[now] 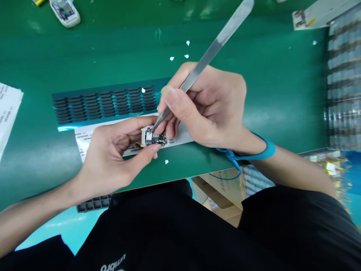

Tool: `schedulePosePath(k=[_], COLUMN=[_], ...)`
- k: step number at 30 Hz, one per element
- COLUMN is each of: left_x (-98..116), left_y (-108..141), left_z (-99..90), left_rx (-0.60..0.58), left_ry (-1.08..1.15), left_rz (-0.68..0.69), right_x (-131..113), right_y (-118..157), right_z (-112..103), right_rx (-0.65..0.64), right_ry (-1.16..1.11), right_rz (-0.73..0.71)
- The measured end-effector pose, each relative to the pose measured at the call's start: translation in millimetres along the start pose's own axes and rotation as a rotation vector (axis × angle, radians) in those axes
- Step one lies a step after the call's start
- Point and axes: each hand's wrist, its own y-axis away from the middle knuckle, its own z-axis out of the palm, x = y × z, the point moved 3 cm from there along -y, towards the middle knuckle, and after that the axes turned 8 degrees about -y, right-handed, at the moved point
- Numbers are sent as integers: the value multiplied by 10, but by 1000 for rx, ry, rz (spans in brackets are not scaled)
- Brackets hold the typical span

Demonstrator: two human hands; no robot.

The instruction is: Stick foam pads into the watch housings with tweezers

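Between the fingertips and thumb of my left hand (118,150) sits a small white-cased electronic device (158,138), its circuit board facing up. My right hand (208,105) is closed around a pair of metal tweezers (194,75), held like a pen. The tweezer tips point down onto the left part of the device, by a small white patch. Whether the tips pinch anything is too small to tell. Just behind my hands lies a blue-green sheet with rows of black foam strips (104,103). A white printed backing sheet (84,141) lies partly under my left hand.
Several small white tabs (186,56) are scattered on the green mat (270,75). Another white-cased device (66,13) lies at the back left. Clear trays (344,82) stand at the right. A blue wrist strap (262,148) with a cord circles my right wrist. Below the table edge stands a cardboard box (225,188).
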Motion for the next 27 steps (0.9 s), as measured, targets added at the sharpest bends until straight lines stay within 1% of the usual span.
schedulePosePath(k=[2, 5, 7, 9, 10, 11, 12, 13, 14, 15, 17, 19, 22, 27], left_x=[-12, -25, -21, -10, -5, -3, -5, -13, -31, -59, -141, -236, -332, -349], left_y=[-8, -13, -10, -16, -28, -49, -78, -114, -155, -197, -270, -318, -339, -338], left_z=[-2, -16, -47, -105, -139, -171, -200, -222, -240, -252, -262, -260, -248, -228], left_rx=[0, -11, 7, 75, 116, 149, 166, 167, 157, 141, 101, 67, 44, 38], left_ry=[-30, -114, -203, -311, -359, -402, -438, -470, -505, -550, -656, -743, -797, -800], left_rz=[14, 54, 94, 132, 153, 183, 223, 269, 316, 358, 408, 408, 378, 344], right_x=[-10, -66, -129, -159, -121, -112, -73, -11, 60, 141, 287, 367, 389, 372], right_y=[15, 31, 16, -32, -70, -107, -147, -187, -224, -256, -301, -313, -302, -291], right_z=[15, 18, -36, -149, -207, -282, -332, -365, -409, -448, -517, -550, -550, -544], right_rx=[-22, -69, -43, 41, 31, 91, 63, -15, -45, -74, -64, -48, -60, -69], right_ry=[54, 182, 236, 284, 353, 388, 458, 532, 558, 569, 577, 558, 524, 545], right_rz=[-48, -82, -126, -161, -88, -171, -227, -266, -283, -262, -162, -110, -106, -89])
